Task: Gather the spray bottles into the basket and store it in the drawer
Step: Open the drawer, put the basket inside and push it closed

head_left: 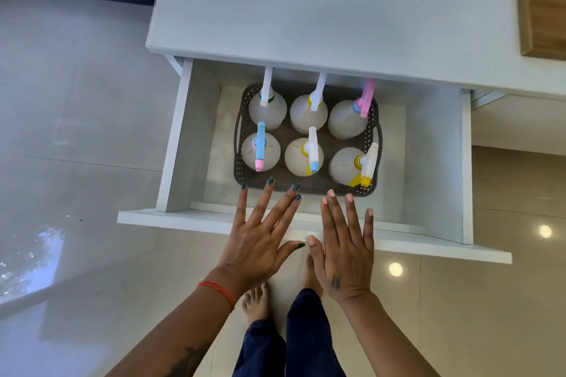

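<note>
Both hands, left hand point(260, 242) and right hand point(346, 251), hover spread and empty; the grey basket point(306, 185) of 6 spray bottles point(303, 156) looks heavy, best gripped by its side handles.

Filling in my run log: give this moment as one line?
stage: basket stored | basket: in open drawer, six spray bottles upright | left hand: open, empty | right hand: open, empty | left: shut drawer

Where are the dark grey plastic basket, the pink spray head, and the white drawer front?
dark grey plastic basket point(306, 187): head view, near wall.
pink spray head point(366, 98): head view, mid-trigger.
white drawer front point(171, 220): head view, top edge.
</note>
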